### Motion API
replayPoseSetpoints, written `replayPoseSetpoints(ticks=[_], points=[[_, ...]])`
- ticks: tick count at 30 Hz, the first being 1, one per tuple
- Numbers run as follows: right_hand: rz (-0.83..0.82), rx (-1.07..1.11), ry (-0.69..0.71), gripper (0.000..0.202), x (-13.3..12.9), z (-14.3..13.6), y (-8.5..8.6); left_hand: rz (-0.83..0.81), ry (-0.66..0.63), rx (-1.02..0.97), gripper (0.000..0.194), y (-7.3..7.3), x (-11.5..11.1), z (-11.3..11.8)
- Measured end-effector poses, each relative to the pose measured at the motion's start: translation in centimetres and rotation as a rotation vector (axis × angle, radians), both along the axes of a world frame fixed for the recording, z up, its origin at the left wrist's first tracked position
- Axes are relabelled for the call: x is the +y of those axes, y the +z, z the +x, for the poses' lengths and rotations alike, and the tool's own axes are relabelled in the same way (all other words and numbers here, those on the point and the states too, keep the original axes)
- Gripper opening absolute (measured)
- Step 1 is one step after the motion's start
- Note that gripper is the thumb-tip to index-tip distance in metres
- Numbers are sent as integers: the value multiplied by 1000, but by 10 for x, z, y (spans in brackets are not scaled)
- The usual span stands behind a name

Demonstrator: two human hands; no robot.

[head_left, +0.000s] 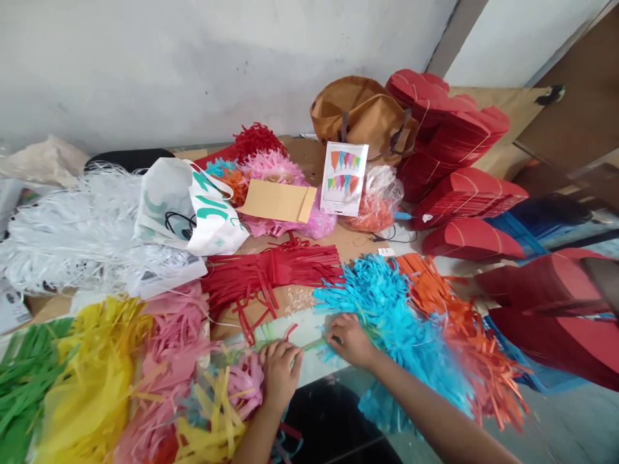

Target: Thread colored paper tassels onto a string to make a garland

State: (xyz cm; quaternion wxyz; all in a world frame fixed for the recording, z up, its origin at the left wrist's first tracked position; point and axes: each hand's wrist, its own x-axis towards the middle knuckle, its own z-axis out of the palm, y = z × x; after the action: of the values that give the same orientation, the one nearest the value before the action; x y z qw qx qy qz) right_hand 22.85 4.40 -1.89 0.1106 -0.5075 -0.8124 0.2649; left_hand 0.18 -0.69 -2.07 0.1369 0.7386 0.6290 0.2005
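My left hand [280, 368] is at the table's front edge, beside a bundle of pink and yellow tissue strips [244, 386]. To its right, my right hand [349, 338] has its fingers curled in a pinch next to the blue fringe [382, 290]. A thin green strip [313, 345] runs between the two hands, and my right fingers close on its end. The fingers of my left hand are bent and pressed together over green tissue; what lies under them is hidden. Behind the hands lies a red tissue fringe [275, 265] with loose strands.
Green [31, 367], yellow [91, 380] and pink fringes [174, 335] lie left; orange fringe [449, 309] lies right. Behind are white strips [82, 225], a white bag [167, 200], a brown envelope [275, 201], a printed card [343, 178], a brown bag [358, 109] and red stacks [459, 193].
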Motion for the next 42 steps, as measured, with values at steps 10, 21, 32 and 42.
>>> replayPoseSetpoints(ticks=[10, 21, 32, 42], points=[[-56, -206, -23, 6, 8, -14, 21, 53, -73, 81, 28, 3, 0, 16], [307, -240, 368, 15, -2, -35, -2, 133, -108, 100, 16, -2, -4, 25], [128, 110, 84, 22, 9, -39, 120, 308, -103, 33, 23, 79, 5, 6], [-932, 946, 72, 36, -17, -81, 194, 635, -230, -84, 12, 206, -31, -35]])
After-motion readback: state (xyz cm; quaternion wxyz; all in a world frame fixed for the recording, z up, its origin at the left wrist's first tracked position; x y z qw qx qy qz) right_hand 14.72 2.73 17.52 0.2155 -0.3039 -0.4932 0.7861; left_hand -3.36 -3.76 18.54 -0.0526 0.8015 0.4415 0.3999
